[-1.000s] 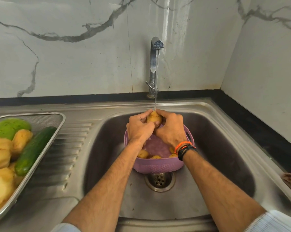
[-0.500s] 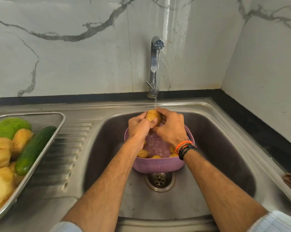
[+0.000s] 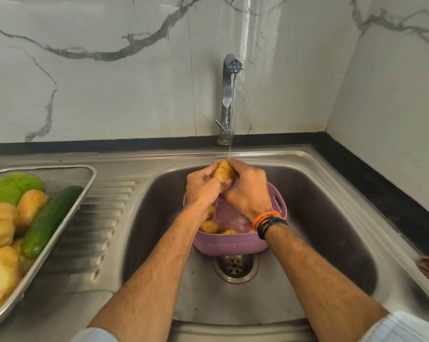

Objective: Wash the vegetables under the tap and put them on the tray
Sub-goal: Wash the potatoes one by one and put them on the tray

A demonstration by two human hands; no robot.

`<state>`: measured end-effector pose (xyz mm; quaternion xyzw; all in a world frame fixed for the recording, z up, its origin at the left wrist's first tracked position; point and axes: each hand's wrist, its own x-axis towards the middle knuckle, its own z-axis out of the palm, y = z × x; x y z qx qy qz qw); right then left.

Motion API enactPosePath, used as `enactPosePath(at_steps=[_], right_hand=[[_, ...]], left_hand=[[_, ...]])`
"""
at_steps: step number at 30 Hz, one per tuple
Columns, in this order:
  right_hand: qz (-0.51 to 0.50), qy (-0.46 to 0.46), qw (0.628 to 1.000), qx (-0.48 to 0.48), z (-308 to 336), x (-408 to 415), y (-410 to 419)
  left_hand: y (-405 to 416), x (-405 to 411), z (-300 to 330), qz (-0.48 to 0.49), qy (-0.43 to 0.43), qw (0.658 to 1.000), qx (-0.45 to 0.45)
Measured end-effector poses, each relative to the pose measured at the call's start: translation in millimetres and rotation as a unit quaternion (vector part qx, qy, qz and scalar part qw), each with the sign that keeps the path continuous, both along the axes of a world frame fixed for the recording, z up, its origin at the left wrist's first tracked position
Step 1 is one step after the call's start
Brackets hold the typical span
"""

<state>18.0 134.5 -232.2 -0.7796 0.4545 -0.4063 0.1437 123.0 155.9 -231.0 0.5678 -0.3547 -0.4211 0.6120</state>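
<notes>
A potato (image 3: 223, 172) is held directly under the tap (image 3: 229, 95), where the thin stream of water (image 3: 230, 149) lands on its upper end; it is kept there presumably so that the flow rinses it while it is rubbed. It is clasped from both sides: the left hand (image 3: 201, 187) is curled round its left flank, the right hand (image 3: 248, 191) is wrapped round its right flank and underside, so each grip is clenched on the potato and nothing else. The potato is held above a purple basket (image 3: 230, 244), which stands in the sink (image 3: 331, 218) below the tap and just behind the drain (image 3: 235, 266). That placement is judged deliberate, since runoff falls through the basket and away. A few unwashed potatoes (image 3: 209, 226) are seen lying in the basket beneath the hands; how many cannot be told, as the wrists hide part of it. Well to the left of the tap, on the ribbed draining board, the metal tray (image 3: 85, 191) is set within reach, and in it a cucumber (image 3: 51, 219), a green vegetable (image 3: 13, 185) and several pale yellow ones (image 3: 1, 225) are piled. The washing is judged partly done. Orange and black bands (image 3: 270, 221) are worn on the right wrist.
</notes>
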Motion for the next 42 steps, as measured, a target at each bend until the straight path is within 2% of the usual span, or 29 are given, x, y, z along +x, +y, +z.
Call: enactPosePath(at_steps=[3, 8, 15, 19, 21, 25, 28, 33, 37, 42], right_hand=[[0.02, 0.013, 0.999, 0.024, 3, -4, 0], [0.001, 0.008, 1.0, -0.013, -3, 0, 0], [0.009, 0.031, 0.998, 0.054, 3, -5, 1], [-0.019, 0.043, 0.999, 0.024, -1, 4, 4], [-0.017, 0.017, 0.999, 0.034, -2, 6, 1], [0.0, -0.106, 0.988, 0.112, -1, -2, -7], [0.041, -0.14, 0.969, 0.199, 0, -8, -13], [0.008, -0.059, 0.988, 0.146, -1, -2, -7], [-0.03, -0.071, 0.991, 0.11, -3, 1, -5], [-0.008, -0.033, 0.992, 0.121, -3, -3, -9]], left_hand=[[1, -1, -1, -0.025, -0.001, 1.0, -0.004], [-4, -1, -2, 0.016, 0.029, 0.999, 0.006], [-10, 2, -14, -0.025, -0.051, 0.998, 0.021], [-10, 3, -13, 0.035, -0.013, 0.999, 0.033], [-8, 4, -10, 0.02, 0.006, 0.999, 0.025], [-2, 6, 4, -0.041, 0.18, 0.983, 0.015], [-3, 8, 5, -0.062, 0.244, 0.967, 0.025], [-4, 5, 2, -0.04, 0.272, 0.961, 0.022], [-5, 5, 1, -0.017, 0.296, 0.955, 0.021], [-6, 6, 0, -0.012, 0.286, 0.958, 0.028]])
